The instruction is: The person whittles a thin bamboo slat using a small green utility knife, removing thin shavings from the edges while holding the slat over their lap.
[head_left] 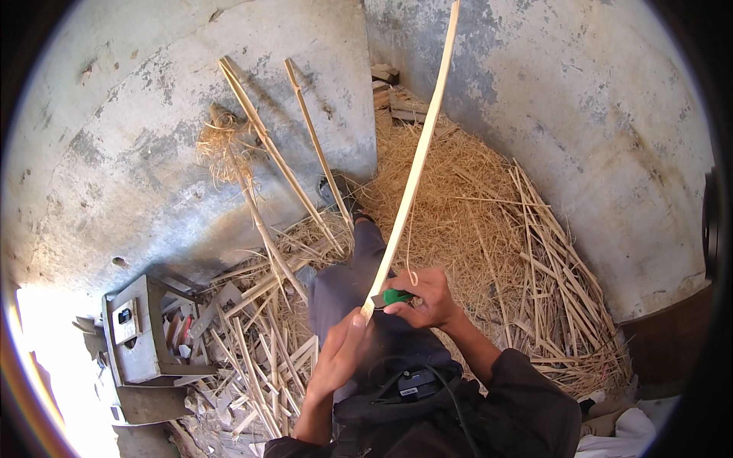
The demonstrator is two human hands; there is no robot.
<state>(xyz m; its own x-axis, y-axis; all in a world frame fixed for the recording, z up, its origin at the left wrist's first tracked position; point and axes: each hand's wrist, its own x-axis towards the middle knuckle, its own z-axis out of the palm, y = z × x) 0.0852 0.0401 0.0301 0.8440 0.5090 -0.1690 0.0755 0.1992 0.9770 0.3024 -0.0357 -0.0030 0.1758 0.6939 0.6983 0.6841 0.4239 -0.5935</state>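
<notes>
A long pale strip of split bamboo point(416, 164) slants up from my lap to the top edge of the view. My left hand point(341, 353) is closed round its lower end, the thumb lying along it. In my right hand point(429, 301) is a knife with a green handle point(397, 296). Its short blade rests against the strip just above my left thumb. A thin curled shaving point(411, 248) hangs beside the strip, above my right hand. The fingers of my right hand are wrapped round the handle and partly hide it.
Bamboo poles point(263, 137) lean on the worn wall at the left, one beside a frayed bundle of fibres point(225, 149). Shavings point(458, 198) cover the floor ahead. Split sticks point(561, 282) lie along the right wall. A wooden box-like stand point(141, 328) is at the lower left.
</notes>
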